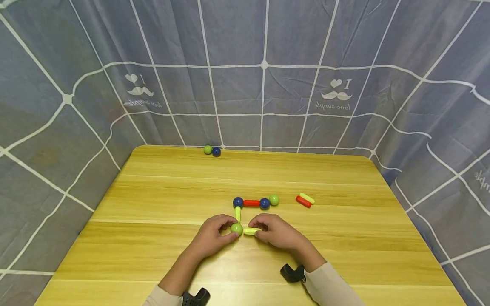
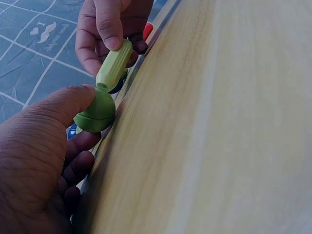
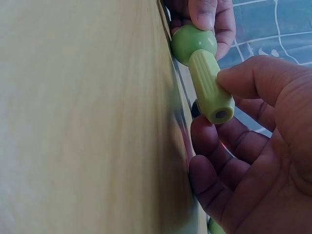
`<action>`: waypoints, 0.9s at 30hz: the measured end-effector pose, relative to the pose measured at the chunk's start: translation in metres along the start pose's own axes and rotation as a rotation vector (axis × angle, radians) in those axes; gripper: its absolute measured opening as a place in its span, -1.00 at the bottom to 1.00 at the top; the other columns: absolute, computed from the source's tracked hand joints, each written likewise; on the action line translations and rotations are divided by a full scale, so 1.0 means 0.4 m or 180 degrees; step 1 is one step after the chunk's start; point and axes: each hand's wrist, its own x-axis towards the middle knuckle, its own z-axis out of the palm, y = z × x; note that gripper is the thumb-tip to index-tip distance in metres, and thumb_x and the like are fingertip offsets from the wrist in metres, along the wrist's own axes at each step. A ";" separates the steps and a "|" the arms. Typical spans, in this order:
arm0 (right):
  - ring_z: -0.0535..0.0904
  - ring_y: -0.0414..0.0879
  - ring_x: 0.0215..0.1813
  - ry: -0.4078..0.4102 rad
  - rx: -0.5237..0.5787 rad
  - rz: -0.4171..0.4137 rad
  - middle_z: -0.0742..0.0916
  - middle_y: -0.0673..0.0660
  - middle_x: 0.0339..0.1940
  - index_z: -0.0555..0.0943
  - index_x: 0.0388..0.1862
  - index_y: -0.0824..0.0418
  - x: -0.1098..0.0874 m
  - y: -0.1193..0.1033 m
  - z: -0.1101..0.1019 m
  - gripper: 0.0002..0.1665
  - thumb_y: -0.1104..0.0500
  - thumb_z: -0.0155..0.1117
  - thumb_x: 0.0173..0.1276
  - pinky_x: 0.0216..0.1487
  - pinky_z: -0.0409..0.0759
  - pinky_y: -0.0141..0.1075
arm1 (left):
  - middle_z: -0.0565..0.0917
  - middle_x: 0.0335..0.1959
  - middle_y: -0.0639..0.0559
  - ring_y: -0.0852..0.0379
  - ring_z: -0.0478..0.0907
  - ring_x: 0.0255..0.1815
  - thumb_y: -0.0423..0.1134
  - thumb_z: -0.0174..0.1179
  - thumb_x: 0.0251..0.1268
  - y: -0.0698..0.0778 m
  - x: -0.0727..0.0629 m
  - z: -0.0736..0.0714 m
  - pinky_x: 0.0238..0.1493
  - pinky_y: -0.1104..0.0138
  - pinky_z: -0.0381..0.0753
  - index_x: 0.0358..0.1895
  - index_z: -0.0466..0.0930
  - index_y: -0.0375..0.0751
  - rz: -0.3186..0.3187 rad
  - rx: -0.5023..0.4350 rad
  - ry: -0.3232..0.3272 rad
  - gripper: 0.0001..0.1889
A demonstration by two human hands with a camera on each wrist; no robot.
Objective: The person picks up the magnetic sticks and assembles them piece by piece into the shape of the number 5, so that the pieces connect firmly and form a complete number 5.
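Observation:
My left hand [image 1: 210,239] grips a green ball [image 1: 236,228] between thumb and fingers, low over the table. Pinched in my right hand [image 1: 280,233] is a short yellow-green rod [image 1: 250,231], its near end right beside that ball. In the right wrist view the ribbed rod [image 3: 208,85] lines up with the green ball [image 3: 192,43]. From the ball, another yellow-green rod [image 1: 237,214] runs away to a dark blue ball [image 1: 237,202]. A red rod [image 1: 251,203] links this to a second blue ball [image 1: 264,203], with a green ball [image 1: 274,199] against its right side.
To the right lie a loose red rod [image 1: 303,202] and a yellow-green rod [image 1: 308,198], side by side. Near the table's back edge sit a green ball [image 1: 208,149] and a blue ball [image 1: 216,151]. A grey curtain [image 1: 237,93] with white lines surrounds the wooden table [image 1: 160,199].

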 end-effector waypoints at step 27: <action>0.45 -0.22 -0.42 0.0004 -0.0031 -0.0043 0.58 -0.08 -0.46 0.65 -0.06 0.14 -0.001 0.003 0.000 -0.75 0.35 0.20 0.34 -0.34 0.47 -0.37 | 0.61 -0.29 0.28 0.23 0.49 -0.26 -0.12 0.42 0.21 -0.004 0.001 0.004 -0.18 0.31 0.53 -0.09 0.70 0.02 -0.0020 0.0045 0.0008 -0.78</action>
